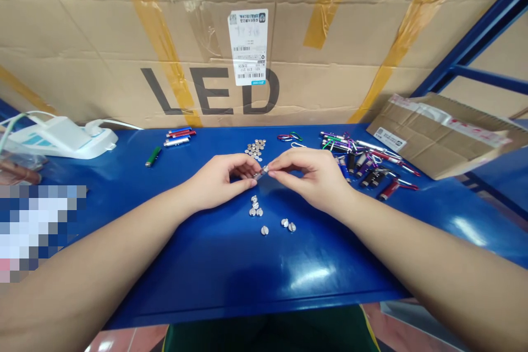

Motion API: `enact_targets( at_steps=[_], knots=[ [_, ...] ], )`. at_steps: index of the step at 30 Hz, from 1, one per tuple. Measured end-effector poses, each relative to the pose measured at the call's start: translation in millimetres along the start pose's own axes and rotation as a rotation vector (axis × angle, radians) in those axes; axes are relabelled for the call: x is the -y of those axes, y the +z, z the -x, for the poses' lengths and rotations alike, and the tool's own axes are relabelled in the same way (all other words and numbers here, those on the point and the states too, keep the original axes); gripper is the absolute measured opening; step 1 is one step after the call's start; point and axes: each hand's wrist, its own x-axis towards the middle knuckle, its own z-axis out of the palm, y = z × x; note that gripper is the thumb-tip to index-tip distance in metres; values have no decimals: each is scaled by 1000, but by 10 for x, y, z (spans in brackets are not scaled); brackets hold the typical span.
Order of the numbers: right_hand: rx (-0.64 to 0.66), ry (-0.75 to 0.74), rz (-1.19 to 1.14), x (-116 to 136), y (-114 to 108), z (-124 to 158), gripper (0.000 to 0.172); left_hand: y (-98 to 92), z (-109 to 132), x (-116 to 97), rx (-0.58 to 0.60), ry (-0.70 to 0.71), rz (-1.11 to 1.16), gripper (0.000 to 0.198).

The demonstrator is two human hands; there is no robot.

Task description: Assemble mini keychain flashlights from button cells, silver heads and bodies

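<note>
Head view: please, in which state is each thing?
Left hand, holding the small part
Right hand, pinching the small part
Small part, held between both hands
Caps, loose, scattered
Discs, loose, grouped
Green tube, lying apart
Tube group, lying together
Clips, lying loose
Penlights, heaped
Power strip, adapter on it
Large carton, taped
Small box, taped, whether open unclear

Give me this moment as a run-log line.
left hand: holding small shiny piece | right hand: gripping its end | silver caps: on blue table

A white power strip [97, 142] is lying at middle left, a cardboard box [433, 146] at middle right, an LED-printed carton [309, 82] filling the top.
</note>
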Motion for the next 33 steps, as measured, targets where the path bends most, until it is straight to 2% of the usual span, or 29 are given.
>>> enact_targets(
  at_steps=[11, 15, 17, 19, 23, 27, 33],
  knots=[
    [80, -159, 95, 20, -6, 1, 12, -5, 4, -30, 1, 25, 1, 20],
    [29, -56, 73, 20, -24, 8, 15, -23, 5, -12, -5, 21, 21, 18],
    [5, 8, 188, -24, -36, 2, 17, -34, 2, 2, -5, 19, 16, 17],
    [71, 47, 410, -83, -37, -11, 23, -46, -1, 17, -19, 13, 5, 18],
    [336, 131, 748, -148, 27, -46, 35, -69, -11, 51, -72, -15, -49, 20],
    [443, 170, 830, -121, 132, -98, 46, -83, -21, 82, -124, -13, -101, 22],
    [484, 193, 829, -101, 186, -139, 47, -91, -25, 28, -101, -35, -144, 47]
  ],
)
